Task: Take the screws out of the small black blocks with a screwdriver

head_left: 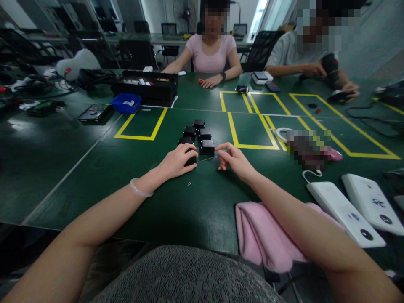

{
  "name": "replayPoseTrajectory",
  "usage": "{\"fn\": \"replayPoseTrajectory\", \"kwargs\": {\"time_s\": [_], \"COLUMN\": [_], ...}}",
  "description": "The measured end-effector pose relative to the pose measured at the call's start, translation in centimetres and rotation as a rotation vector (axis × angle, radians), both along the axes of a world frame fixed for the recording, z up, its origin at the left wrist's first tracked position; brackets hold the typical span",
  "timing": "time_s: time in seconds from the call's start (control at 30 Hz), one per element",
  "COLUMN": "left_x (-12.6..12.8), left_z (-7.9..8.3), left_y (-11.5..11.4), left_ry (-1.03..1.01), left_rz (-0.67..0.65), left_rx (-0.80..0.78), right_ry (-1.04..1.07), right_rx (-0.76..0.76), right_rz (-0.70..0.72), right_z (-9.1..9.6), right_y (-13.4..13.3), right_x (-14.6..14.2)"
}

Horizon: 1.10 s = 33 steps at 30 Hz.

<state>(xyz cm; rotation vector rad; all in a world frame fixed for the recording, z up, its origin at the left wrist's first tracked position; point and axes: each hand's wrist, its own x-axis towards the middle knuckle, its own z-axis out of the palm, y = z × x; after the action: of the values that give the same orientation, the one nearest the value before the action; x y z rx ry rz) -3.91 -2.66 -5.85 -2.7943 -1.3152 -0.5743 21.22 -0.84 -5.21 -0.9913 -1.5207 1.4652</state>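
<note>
My left hand [177, 162] is curled over a small black box [190, 161] on the green table [94, 168], gripping it. My right hand [232, 160] is pinched on one end of a thin metal tool [206, 159] that points left toward that box. Just beyond the hands stand several more small black boxes [202, 135] in a cluster. A tiny screw [189, 184] lies on the table near my left wrist.
A pink cloth [261, 235] and two white flat devices [344, 212] lie at the right front. A black crate [148, 86] and a blue tray [126, 102] stand at the back left. Two people sit across the table. Yellow tape rectangles mark the surface.
</note>
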Motion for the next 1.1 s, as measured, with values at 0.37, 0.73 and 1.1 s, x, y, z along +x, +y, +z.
{"fn": "replayPoseTrajectory", "kwargs": {"time_s": [0.37, 0.73, 1.1], "left_x": [0.06, -0.01, -0.13], "left_z": [0.15, -0.01, -0.24], "left_y": [-0.08, 0.03, 0.13], "left_ry": [0.007, -0.009, -0.009], "left_rz": [0.001, -0.007, -0.014], "left_rx": [0.0, 0.009, 0.027], "right_ry": [0.034, 0.014, -0.005], "right_rx": [-0.002, -0.02, -0.042], "right_rz": [0.02, 0.017, 0.018], "right_z": [-0.37, -0.31, -0.03], "right_y": [0.14, 0.26, 0.2], "right_x": [0.05, 0.12, 0.07]}}
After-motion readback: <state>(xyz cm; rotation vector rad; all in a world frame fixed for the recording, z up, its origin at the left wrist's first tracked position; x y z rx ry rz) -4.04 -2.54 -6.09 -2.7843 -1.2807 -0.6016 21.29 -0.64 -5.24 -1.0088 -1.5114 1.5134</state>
